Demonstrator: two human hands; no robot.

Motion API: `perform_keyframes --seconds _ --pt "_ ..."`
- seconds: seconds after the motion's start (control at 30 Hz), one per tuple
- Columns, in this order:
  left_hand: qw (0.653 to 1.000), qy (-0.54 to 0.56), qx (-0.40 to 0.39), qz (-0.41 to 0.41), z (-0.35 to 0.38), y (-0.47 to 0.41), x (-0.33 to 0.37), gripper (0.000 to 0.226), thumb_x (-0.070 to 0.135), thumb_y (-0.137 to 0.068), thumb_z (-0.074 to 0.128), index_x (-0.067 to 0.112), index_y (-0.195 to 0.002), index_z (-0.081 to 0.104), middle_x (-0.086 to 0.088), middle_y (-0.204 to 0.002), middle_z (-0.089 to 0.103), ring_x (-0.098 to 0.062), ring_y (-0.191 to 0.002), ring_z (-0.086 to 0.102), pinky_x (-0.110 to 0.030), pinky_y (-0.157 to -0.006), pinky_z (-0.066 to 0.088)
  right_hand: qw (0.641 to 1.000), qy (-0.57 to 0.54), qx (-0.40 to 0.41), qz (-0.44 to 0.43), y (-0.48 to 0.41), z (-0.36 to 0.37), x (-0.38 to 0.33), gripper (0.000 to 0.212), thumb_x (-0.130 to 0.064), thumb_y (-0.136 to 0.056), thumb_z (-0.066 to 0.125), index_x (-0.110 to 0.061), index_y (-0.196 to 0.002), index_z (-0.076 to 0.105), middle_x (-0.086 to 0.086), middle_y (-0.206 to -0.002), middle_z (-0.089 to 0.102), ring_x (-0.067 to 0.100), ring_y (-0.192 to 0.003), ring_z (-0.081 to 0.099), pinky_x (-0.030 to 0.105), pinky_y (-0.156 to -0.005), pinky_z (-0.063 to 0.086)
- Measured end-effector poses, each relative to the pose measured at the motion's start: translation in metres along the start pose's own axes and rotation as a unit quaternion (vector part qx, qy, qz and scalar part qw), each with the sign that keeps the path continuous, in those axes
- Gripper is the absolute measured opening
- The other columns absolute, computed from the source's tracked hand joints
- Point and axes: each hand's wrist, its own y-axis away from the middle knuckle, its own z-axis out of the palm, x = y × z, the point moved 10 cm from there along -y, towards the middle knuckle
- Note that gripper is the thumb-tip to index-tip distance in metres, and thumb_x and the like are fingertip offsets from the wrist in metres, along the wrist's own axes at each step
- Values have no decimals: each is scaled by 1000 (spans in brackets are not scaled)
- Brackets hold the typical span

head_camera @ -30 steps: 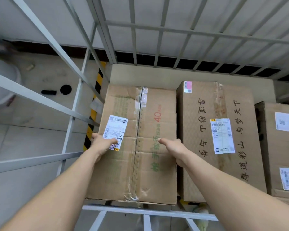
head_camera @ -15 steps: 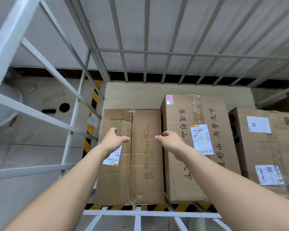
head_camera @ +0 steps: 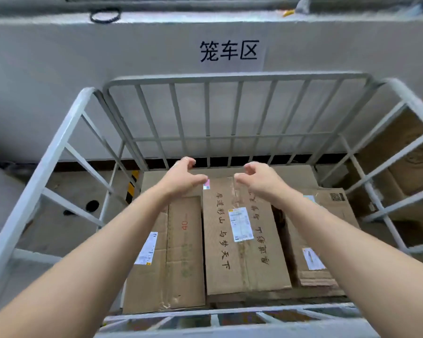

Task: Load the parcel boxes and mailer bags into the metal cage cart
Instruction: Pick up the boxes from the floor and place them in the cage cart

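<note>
Three cardboard parcel boxes lie side by side on the floor of the white metal cage cart (head_camera: 232, 78). The left box (head_camera: 178, 259) carries a white label and a green print. The middle box (head_camera: 242, 240) stands taller and shows black characters and a label. The right box (head_camera: 327, 230) sits lower, partly hidden by my right forearm. My left hand (head_camera: 183, 178) and my right hand (head_camera: 255, 178) hover above the boxes' far ends, fingers loosely curled, holding nothing and touching nothing.
A grey wall with a paper sign (head_camera: 228, 51) stands behind the cart. More cardboard boxes (head_camera: 405, 167) are stacked outside the cart's right side. Black-and-yellow hazard tape (head_camera: 132, 186) marks the floor at the left. The cart's front rail (head_camera: 230, 318) crosses below my arms.
My hands have let go of the left box and lifted away from it. The view has pulled back and up, so the whole cart and the wall sign now show.
</note>
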Motion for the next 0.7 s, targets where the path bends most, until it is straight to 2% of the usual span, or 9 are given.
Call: perform_keyframes --seconds 0.07,0.17,0.3,0.57,0.7 --pt "999 -21 8 34 0 22 49 61 27 -88 64 13 -142 39 -3 -145 42 -15 -132 41 -20 -95 30 999 29 20 -26 25 -44 -4 54 -34 -92 58 -9 -138 47 6 -139 51 20 -124 50 28 -97 41" --pt "997 -38 9 73 9 52 109 60 30 -88 65 16 -141 41 -1 -144 44 -14 -128 44 -22 -94 33 996 55 40 -53 61 -99 -3 55 -34 -92 57 -11 -141 46 5 -142 49 19 -130 47 30 -106 37" --pt "990 -61 -11 123 40 84 168 60 30 -89 65 17 -142 40 1 -145 42 -13 -132 41 -21 -96 31 993 77 71 -62 101 -161 21 57 -36 -92 58 -12 -141 44 4 -144 49 19 -131 46 33 -108 37" --pt "965 -133 -102 203 116 111 250 62 32 -88 65 17 -142 40 1 -145 44 -14 -133 41 -26 -105 32 985 76 156 -15 166 -239 73 56 -37 -94 57 -16 -143 42 4 -145 46 21 -132 45 33 -104 37" --pt "948 -154 -137 242 146 115 280 63 33 -88 65 17 -144 38 0 -146 42 -15 -134 40 -25 -105 31 980 74 181 23 184 -258 95 57 -36 -94 56 -15 -145 39 5 -147 44 22 -129 47 28 -90 43"
